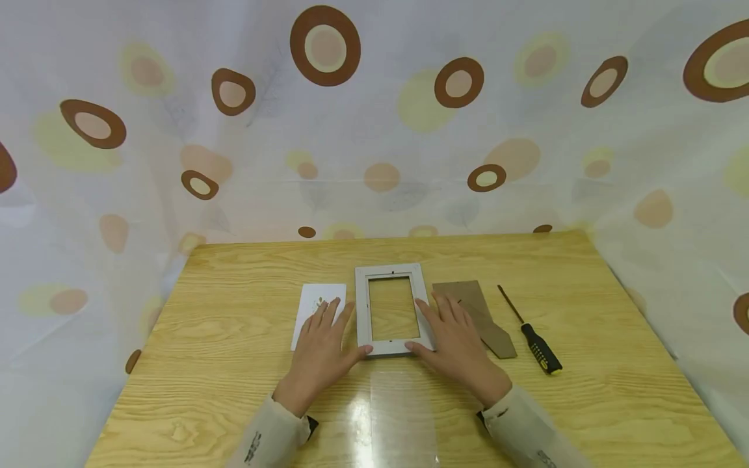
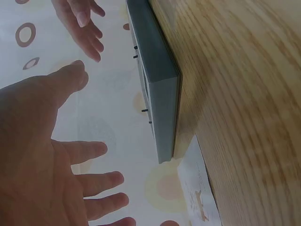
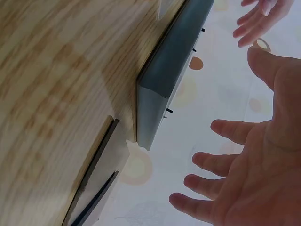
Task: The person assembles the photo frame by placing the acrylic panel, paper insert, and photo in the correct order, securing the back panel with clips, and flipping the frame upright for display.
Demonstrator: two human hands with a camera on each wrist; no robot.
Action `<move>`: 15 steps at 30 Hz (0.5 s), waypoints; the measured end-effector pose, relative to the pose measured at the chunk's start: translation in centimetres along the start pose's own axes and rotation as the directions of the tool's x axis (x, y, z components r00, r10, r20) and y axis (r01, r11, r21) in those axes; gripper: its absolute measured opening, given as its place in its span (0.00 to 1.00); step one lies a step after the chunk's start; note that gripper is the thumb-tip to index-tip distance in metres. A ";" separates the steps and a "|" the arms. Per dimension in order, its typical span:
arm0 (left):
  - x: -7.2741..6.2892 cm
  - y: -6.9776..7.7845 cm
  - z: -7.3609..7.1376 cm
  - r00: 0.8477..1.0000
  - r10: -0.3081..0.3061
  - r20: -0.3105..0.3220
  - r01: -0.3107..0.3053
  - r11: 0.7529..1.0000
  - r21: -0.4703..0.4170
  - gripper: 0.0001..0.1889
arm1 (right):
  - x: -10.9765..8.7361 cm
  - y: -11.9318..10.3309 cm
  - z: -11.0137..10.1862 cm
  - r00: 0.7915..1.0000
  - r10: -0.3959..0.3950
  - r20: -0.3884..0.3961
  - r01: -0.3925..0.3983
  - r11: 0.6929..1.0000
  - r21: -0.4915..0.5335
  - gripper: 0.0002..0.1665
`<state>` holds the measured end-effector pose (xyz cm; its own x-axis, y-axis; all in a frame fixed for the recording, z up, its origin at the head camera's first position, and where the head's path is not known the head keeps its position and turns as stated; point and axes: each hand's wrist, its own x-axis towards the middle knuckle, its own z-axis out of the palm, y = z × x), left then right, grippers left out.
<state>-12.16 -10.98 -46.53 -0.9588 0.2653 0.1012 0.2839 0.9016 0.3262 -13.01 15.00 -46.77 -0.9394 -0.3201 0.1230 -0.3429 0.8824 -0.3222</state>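
Observation:
A light grey picture frame point(image 1: 363, 312) lies flat in the middle of the table, small dark tabs along its inner edge and its opening showing bare wood. My left hand point(image 1: 322, 348) hovers at its left side with fingers spread, above a white card point(image 1: 307, 299) bearing a small print. On the other side, my right hand point(image 1: 459, 341) is spread over the frame's right edge and a brown backing board point(image 1: 468, 296) with a flap-like piece. Both wrist views show the palms raised above the frame's side point(image 2: 162, 103), holding nothing.
To the right of the backing board lies a screwdriver point(image 1: 541, 348) with a black handle. A clear rectangular sheet point(image 1: 404, 416) lies between the forearms, reflecting light. Behind the wooden table point(image 1: 234, 279) hangs a patterned white curtain point(image 1: 374, 130), which also runs along both sides.

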 end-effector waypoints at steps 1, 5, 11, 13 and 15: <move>-0.1 0.0 0.0 1.000 0.007 0.000 -0.007 1.000 0.001 0.47 | -0.1 0.0 0.0 1.000 -0.006 -0.002 0.006 1.000 0.002 0.48; -0.3 0.1 0.1 1.000 0.028 -0.005 -0.028 1.000 0.007 0.46 | -0.6 0.1 -0.1 1.000 -0.022 -0.002 0.022 1.000 0.013 0.48; -0.7 0.2 0.2 0.999 0.046 0.001 -0.046 0.999 0.014 0.44 | -1.3 -0.2 -0.3 0.999 -0.043 0.010 0.043 0.999 0.020 0.47; -0.9 0.3 0.2 0.999 0.050 0.000 -0.050 0.999 0.017 0.42 | -1.7 -0.3 -0.3 0.999 -0.053 0.012 0.053 0.998 0.022 0.46; -1.1 0.4 0.3 0.999 0.051 -0.003 -0.051 0.999 0.018 0.41 | -2.0 -0.4 -0.3 0.998 -0.065 0.013 0.065 0.998 0.022 0.45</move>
<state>-11.02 -10.84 -46.82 -0.9432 0.3097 0.1204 0.3320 0.8931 0.3035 -10.94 15.36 -46.64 -0.9149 -0.3815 0.1321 -0.4034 0.8520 -0.3336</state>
